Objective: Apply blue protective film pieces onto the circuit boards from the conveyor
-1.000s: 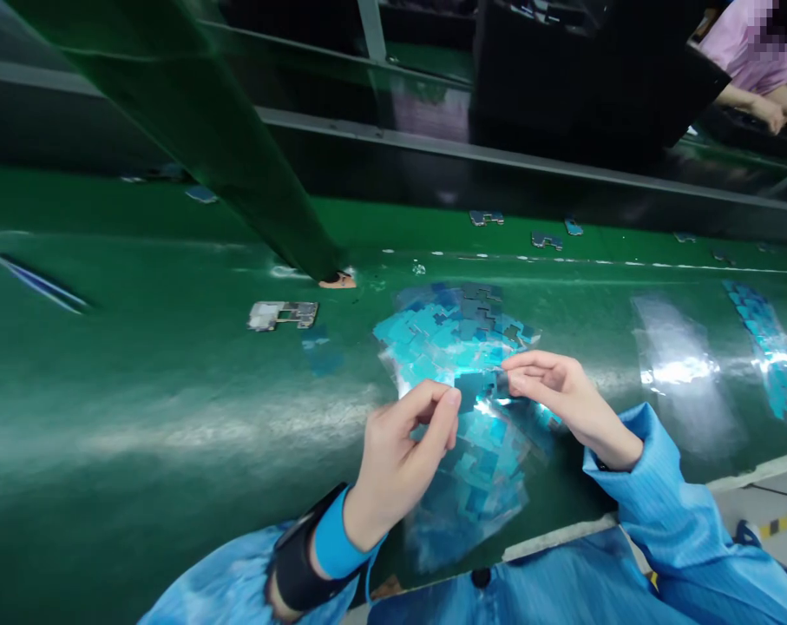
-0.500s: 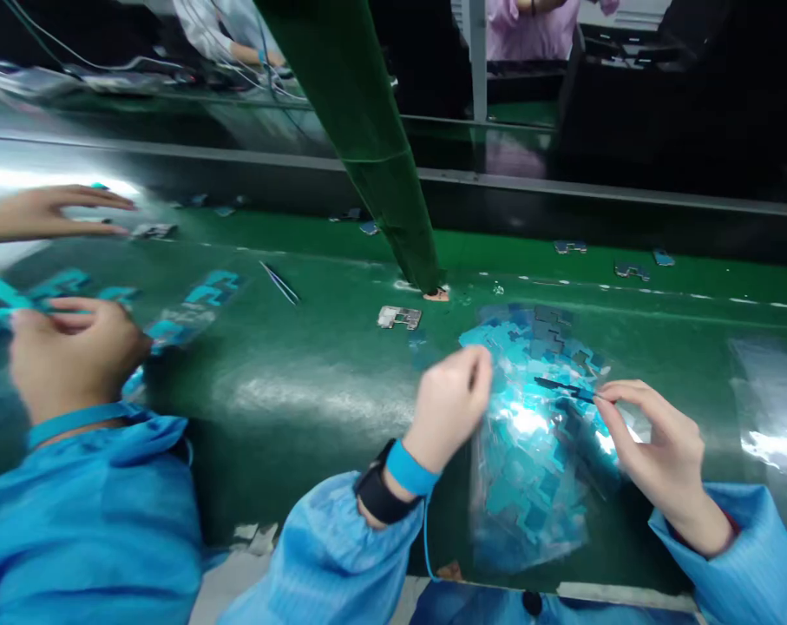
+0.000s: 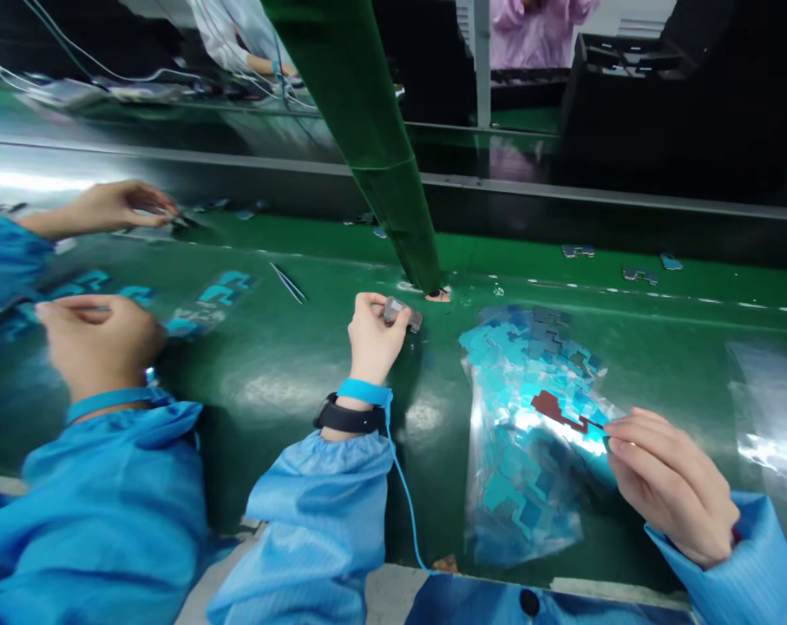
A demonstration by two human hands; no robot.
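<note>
My left hand (image 3: 375,343) is pinched on a small grey circuit board (image 3: 414,319) near the foot of the green post. My right hand (image 3: 670,473) has its fingertips closed on the narrow tail of a flat, reddish-brown cut-out film piece (image 3: 559,410). This piece hangs over a clear plastic bag (image 3: 481,521) covered with many blue and teal film cut-outs (image 3: 510,356). Whether a thin tool sits between my right fingertips and the piece, I cannot make out. A blue band and cord are on my left wrist.
A green post (image 3: 393,174) rises from the green worktop. Tweezers (image 3: 287,283) lie left of it. Several boards, one at the right (image 3: 640,275), lie along the far strip. A co-worker's hands (image 3: 103,343) are at the left, among blue cut-outs (image 3: 224,286).
My left hand has moved left and up and taken hold of the circuit board from the worktop. The film piece in my right hand has turned, showing its reddish-brown face.
</note>
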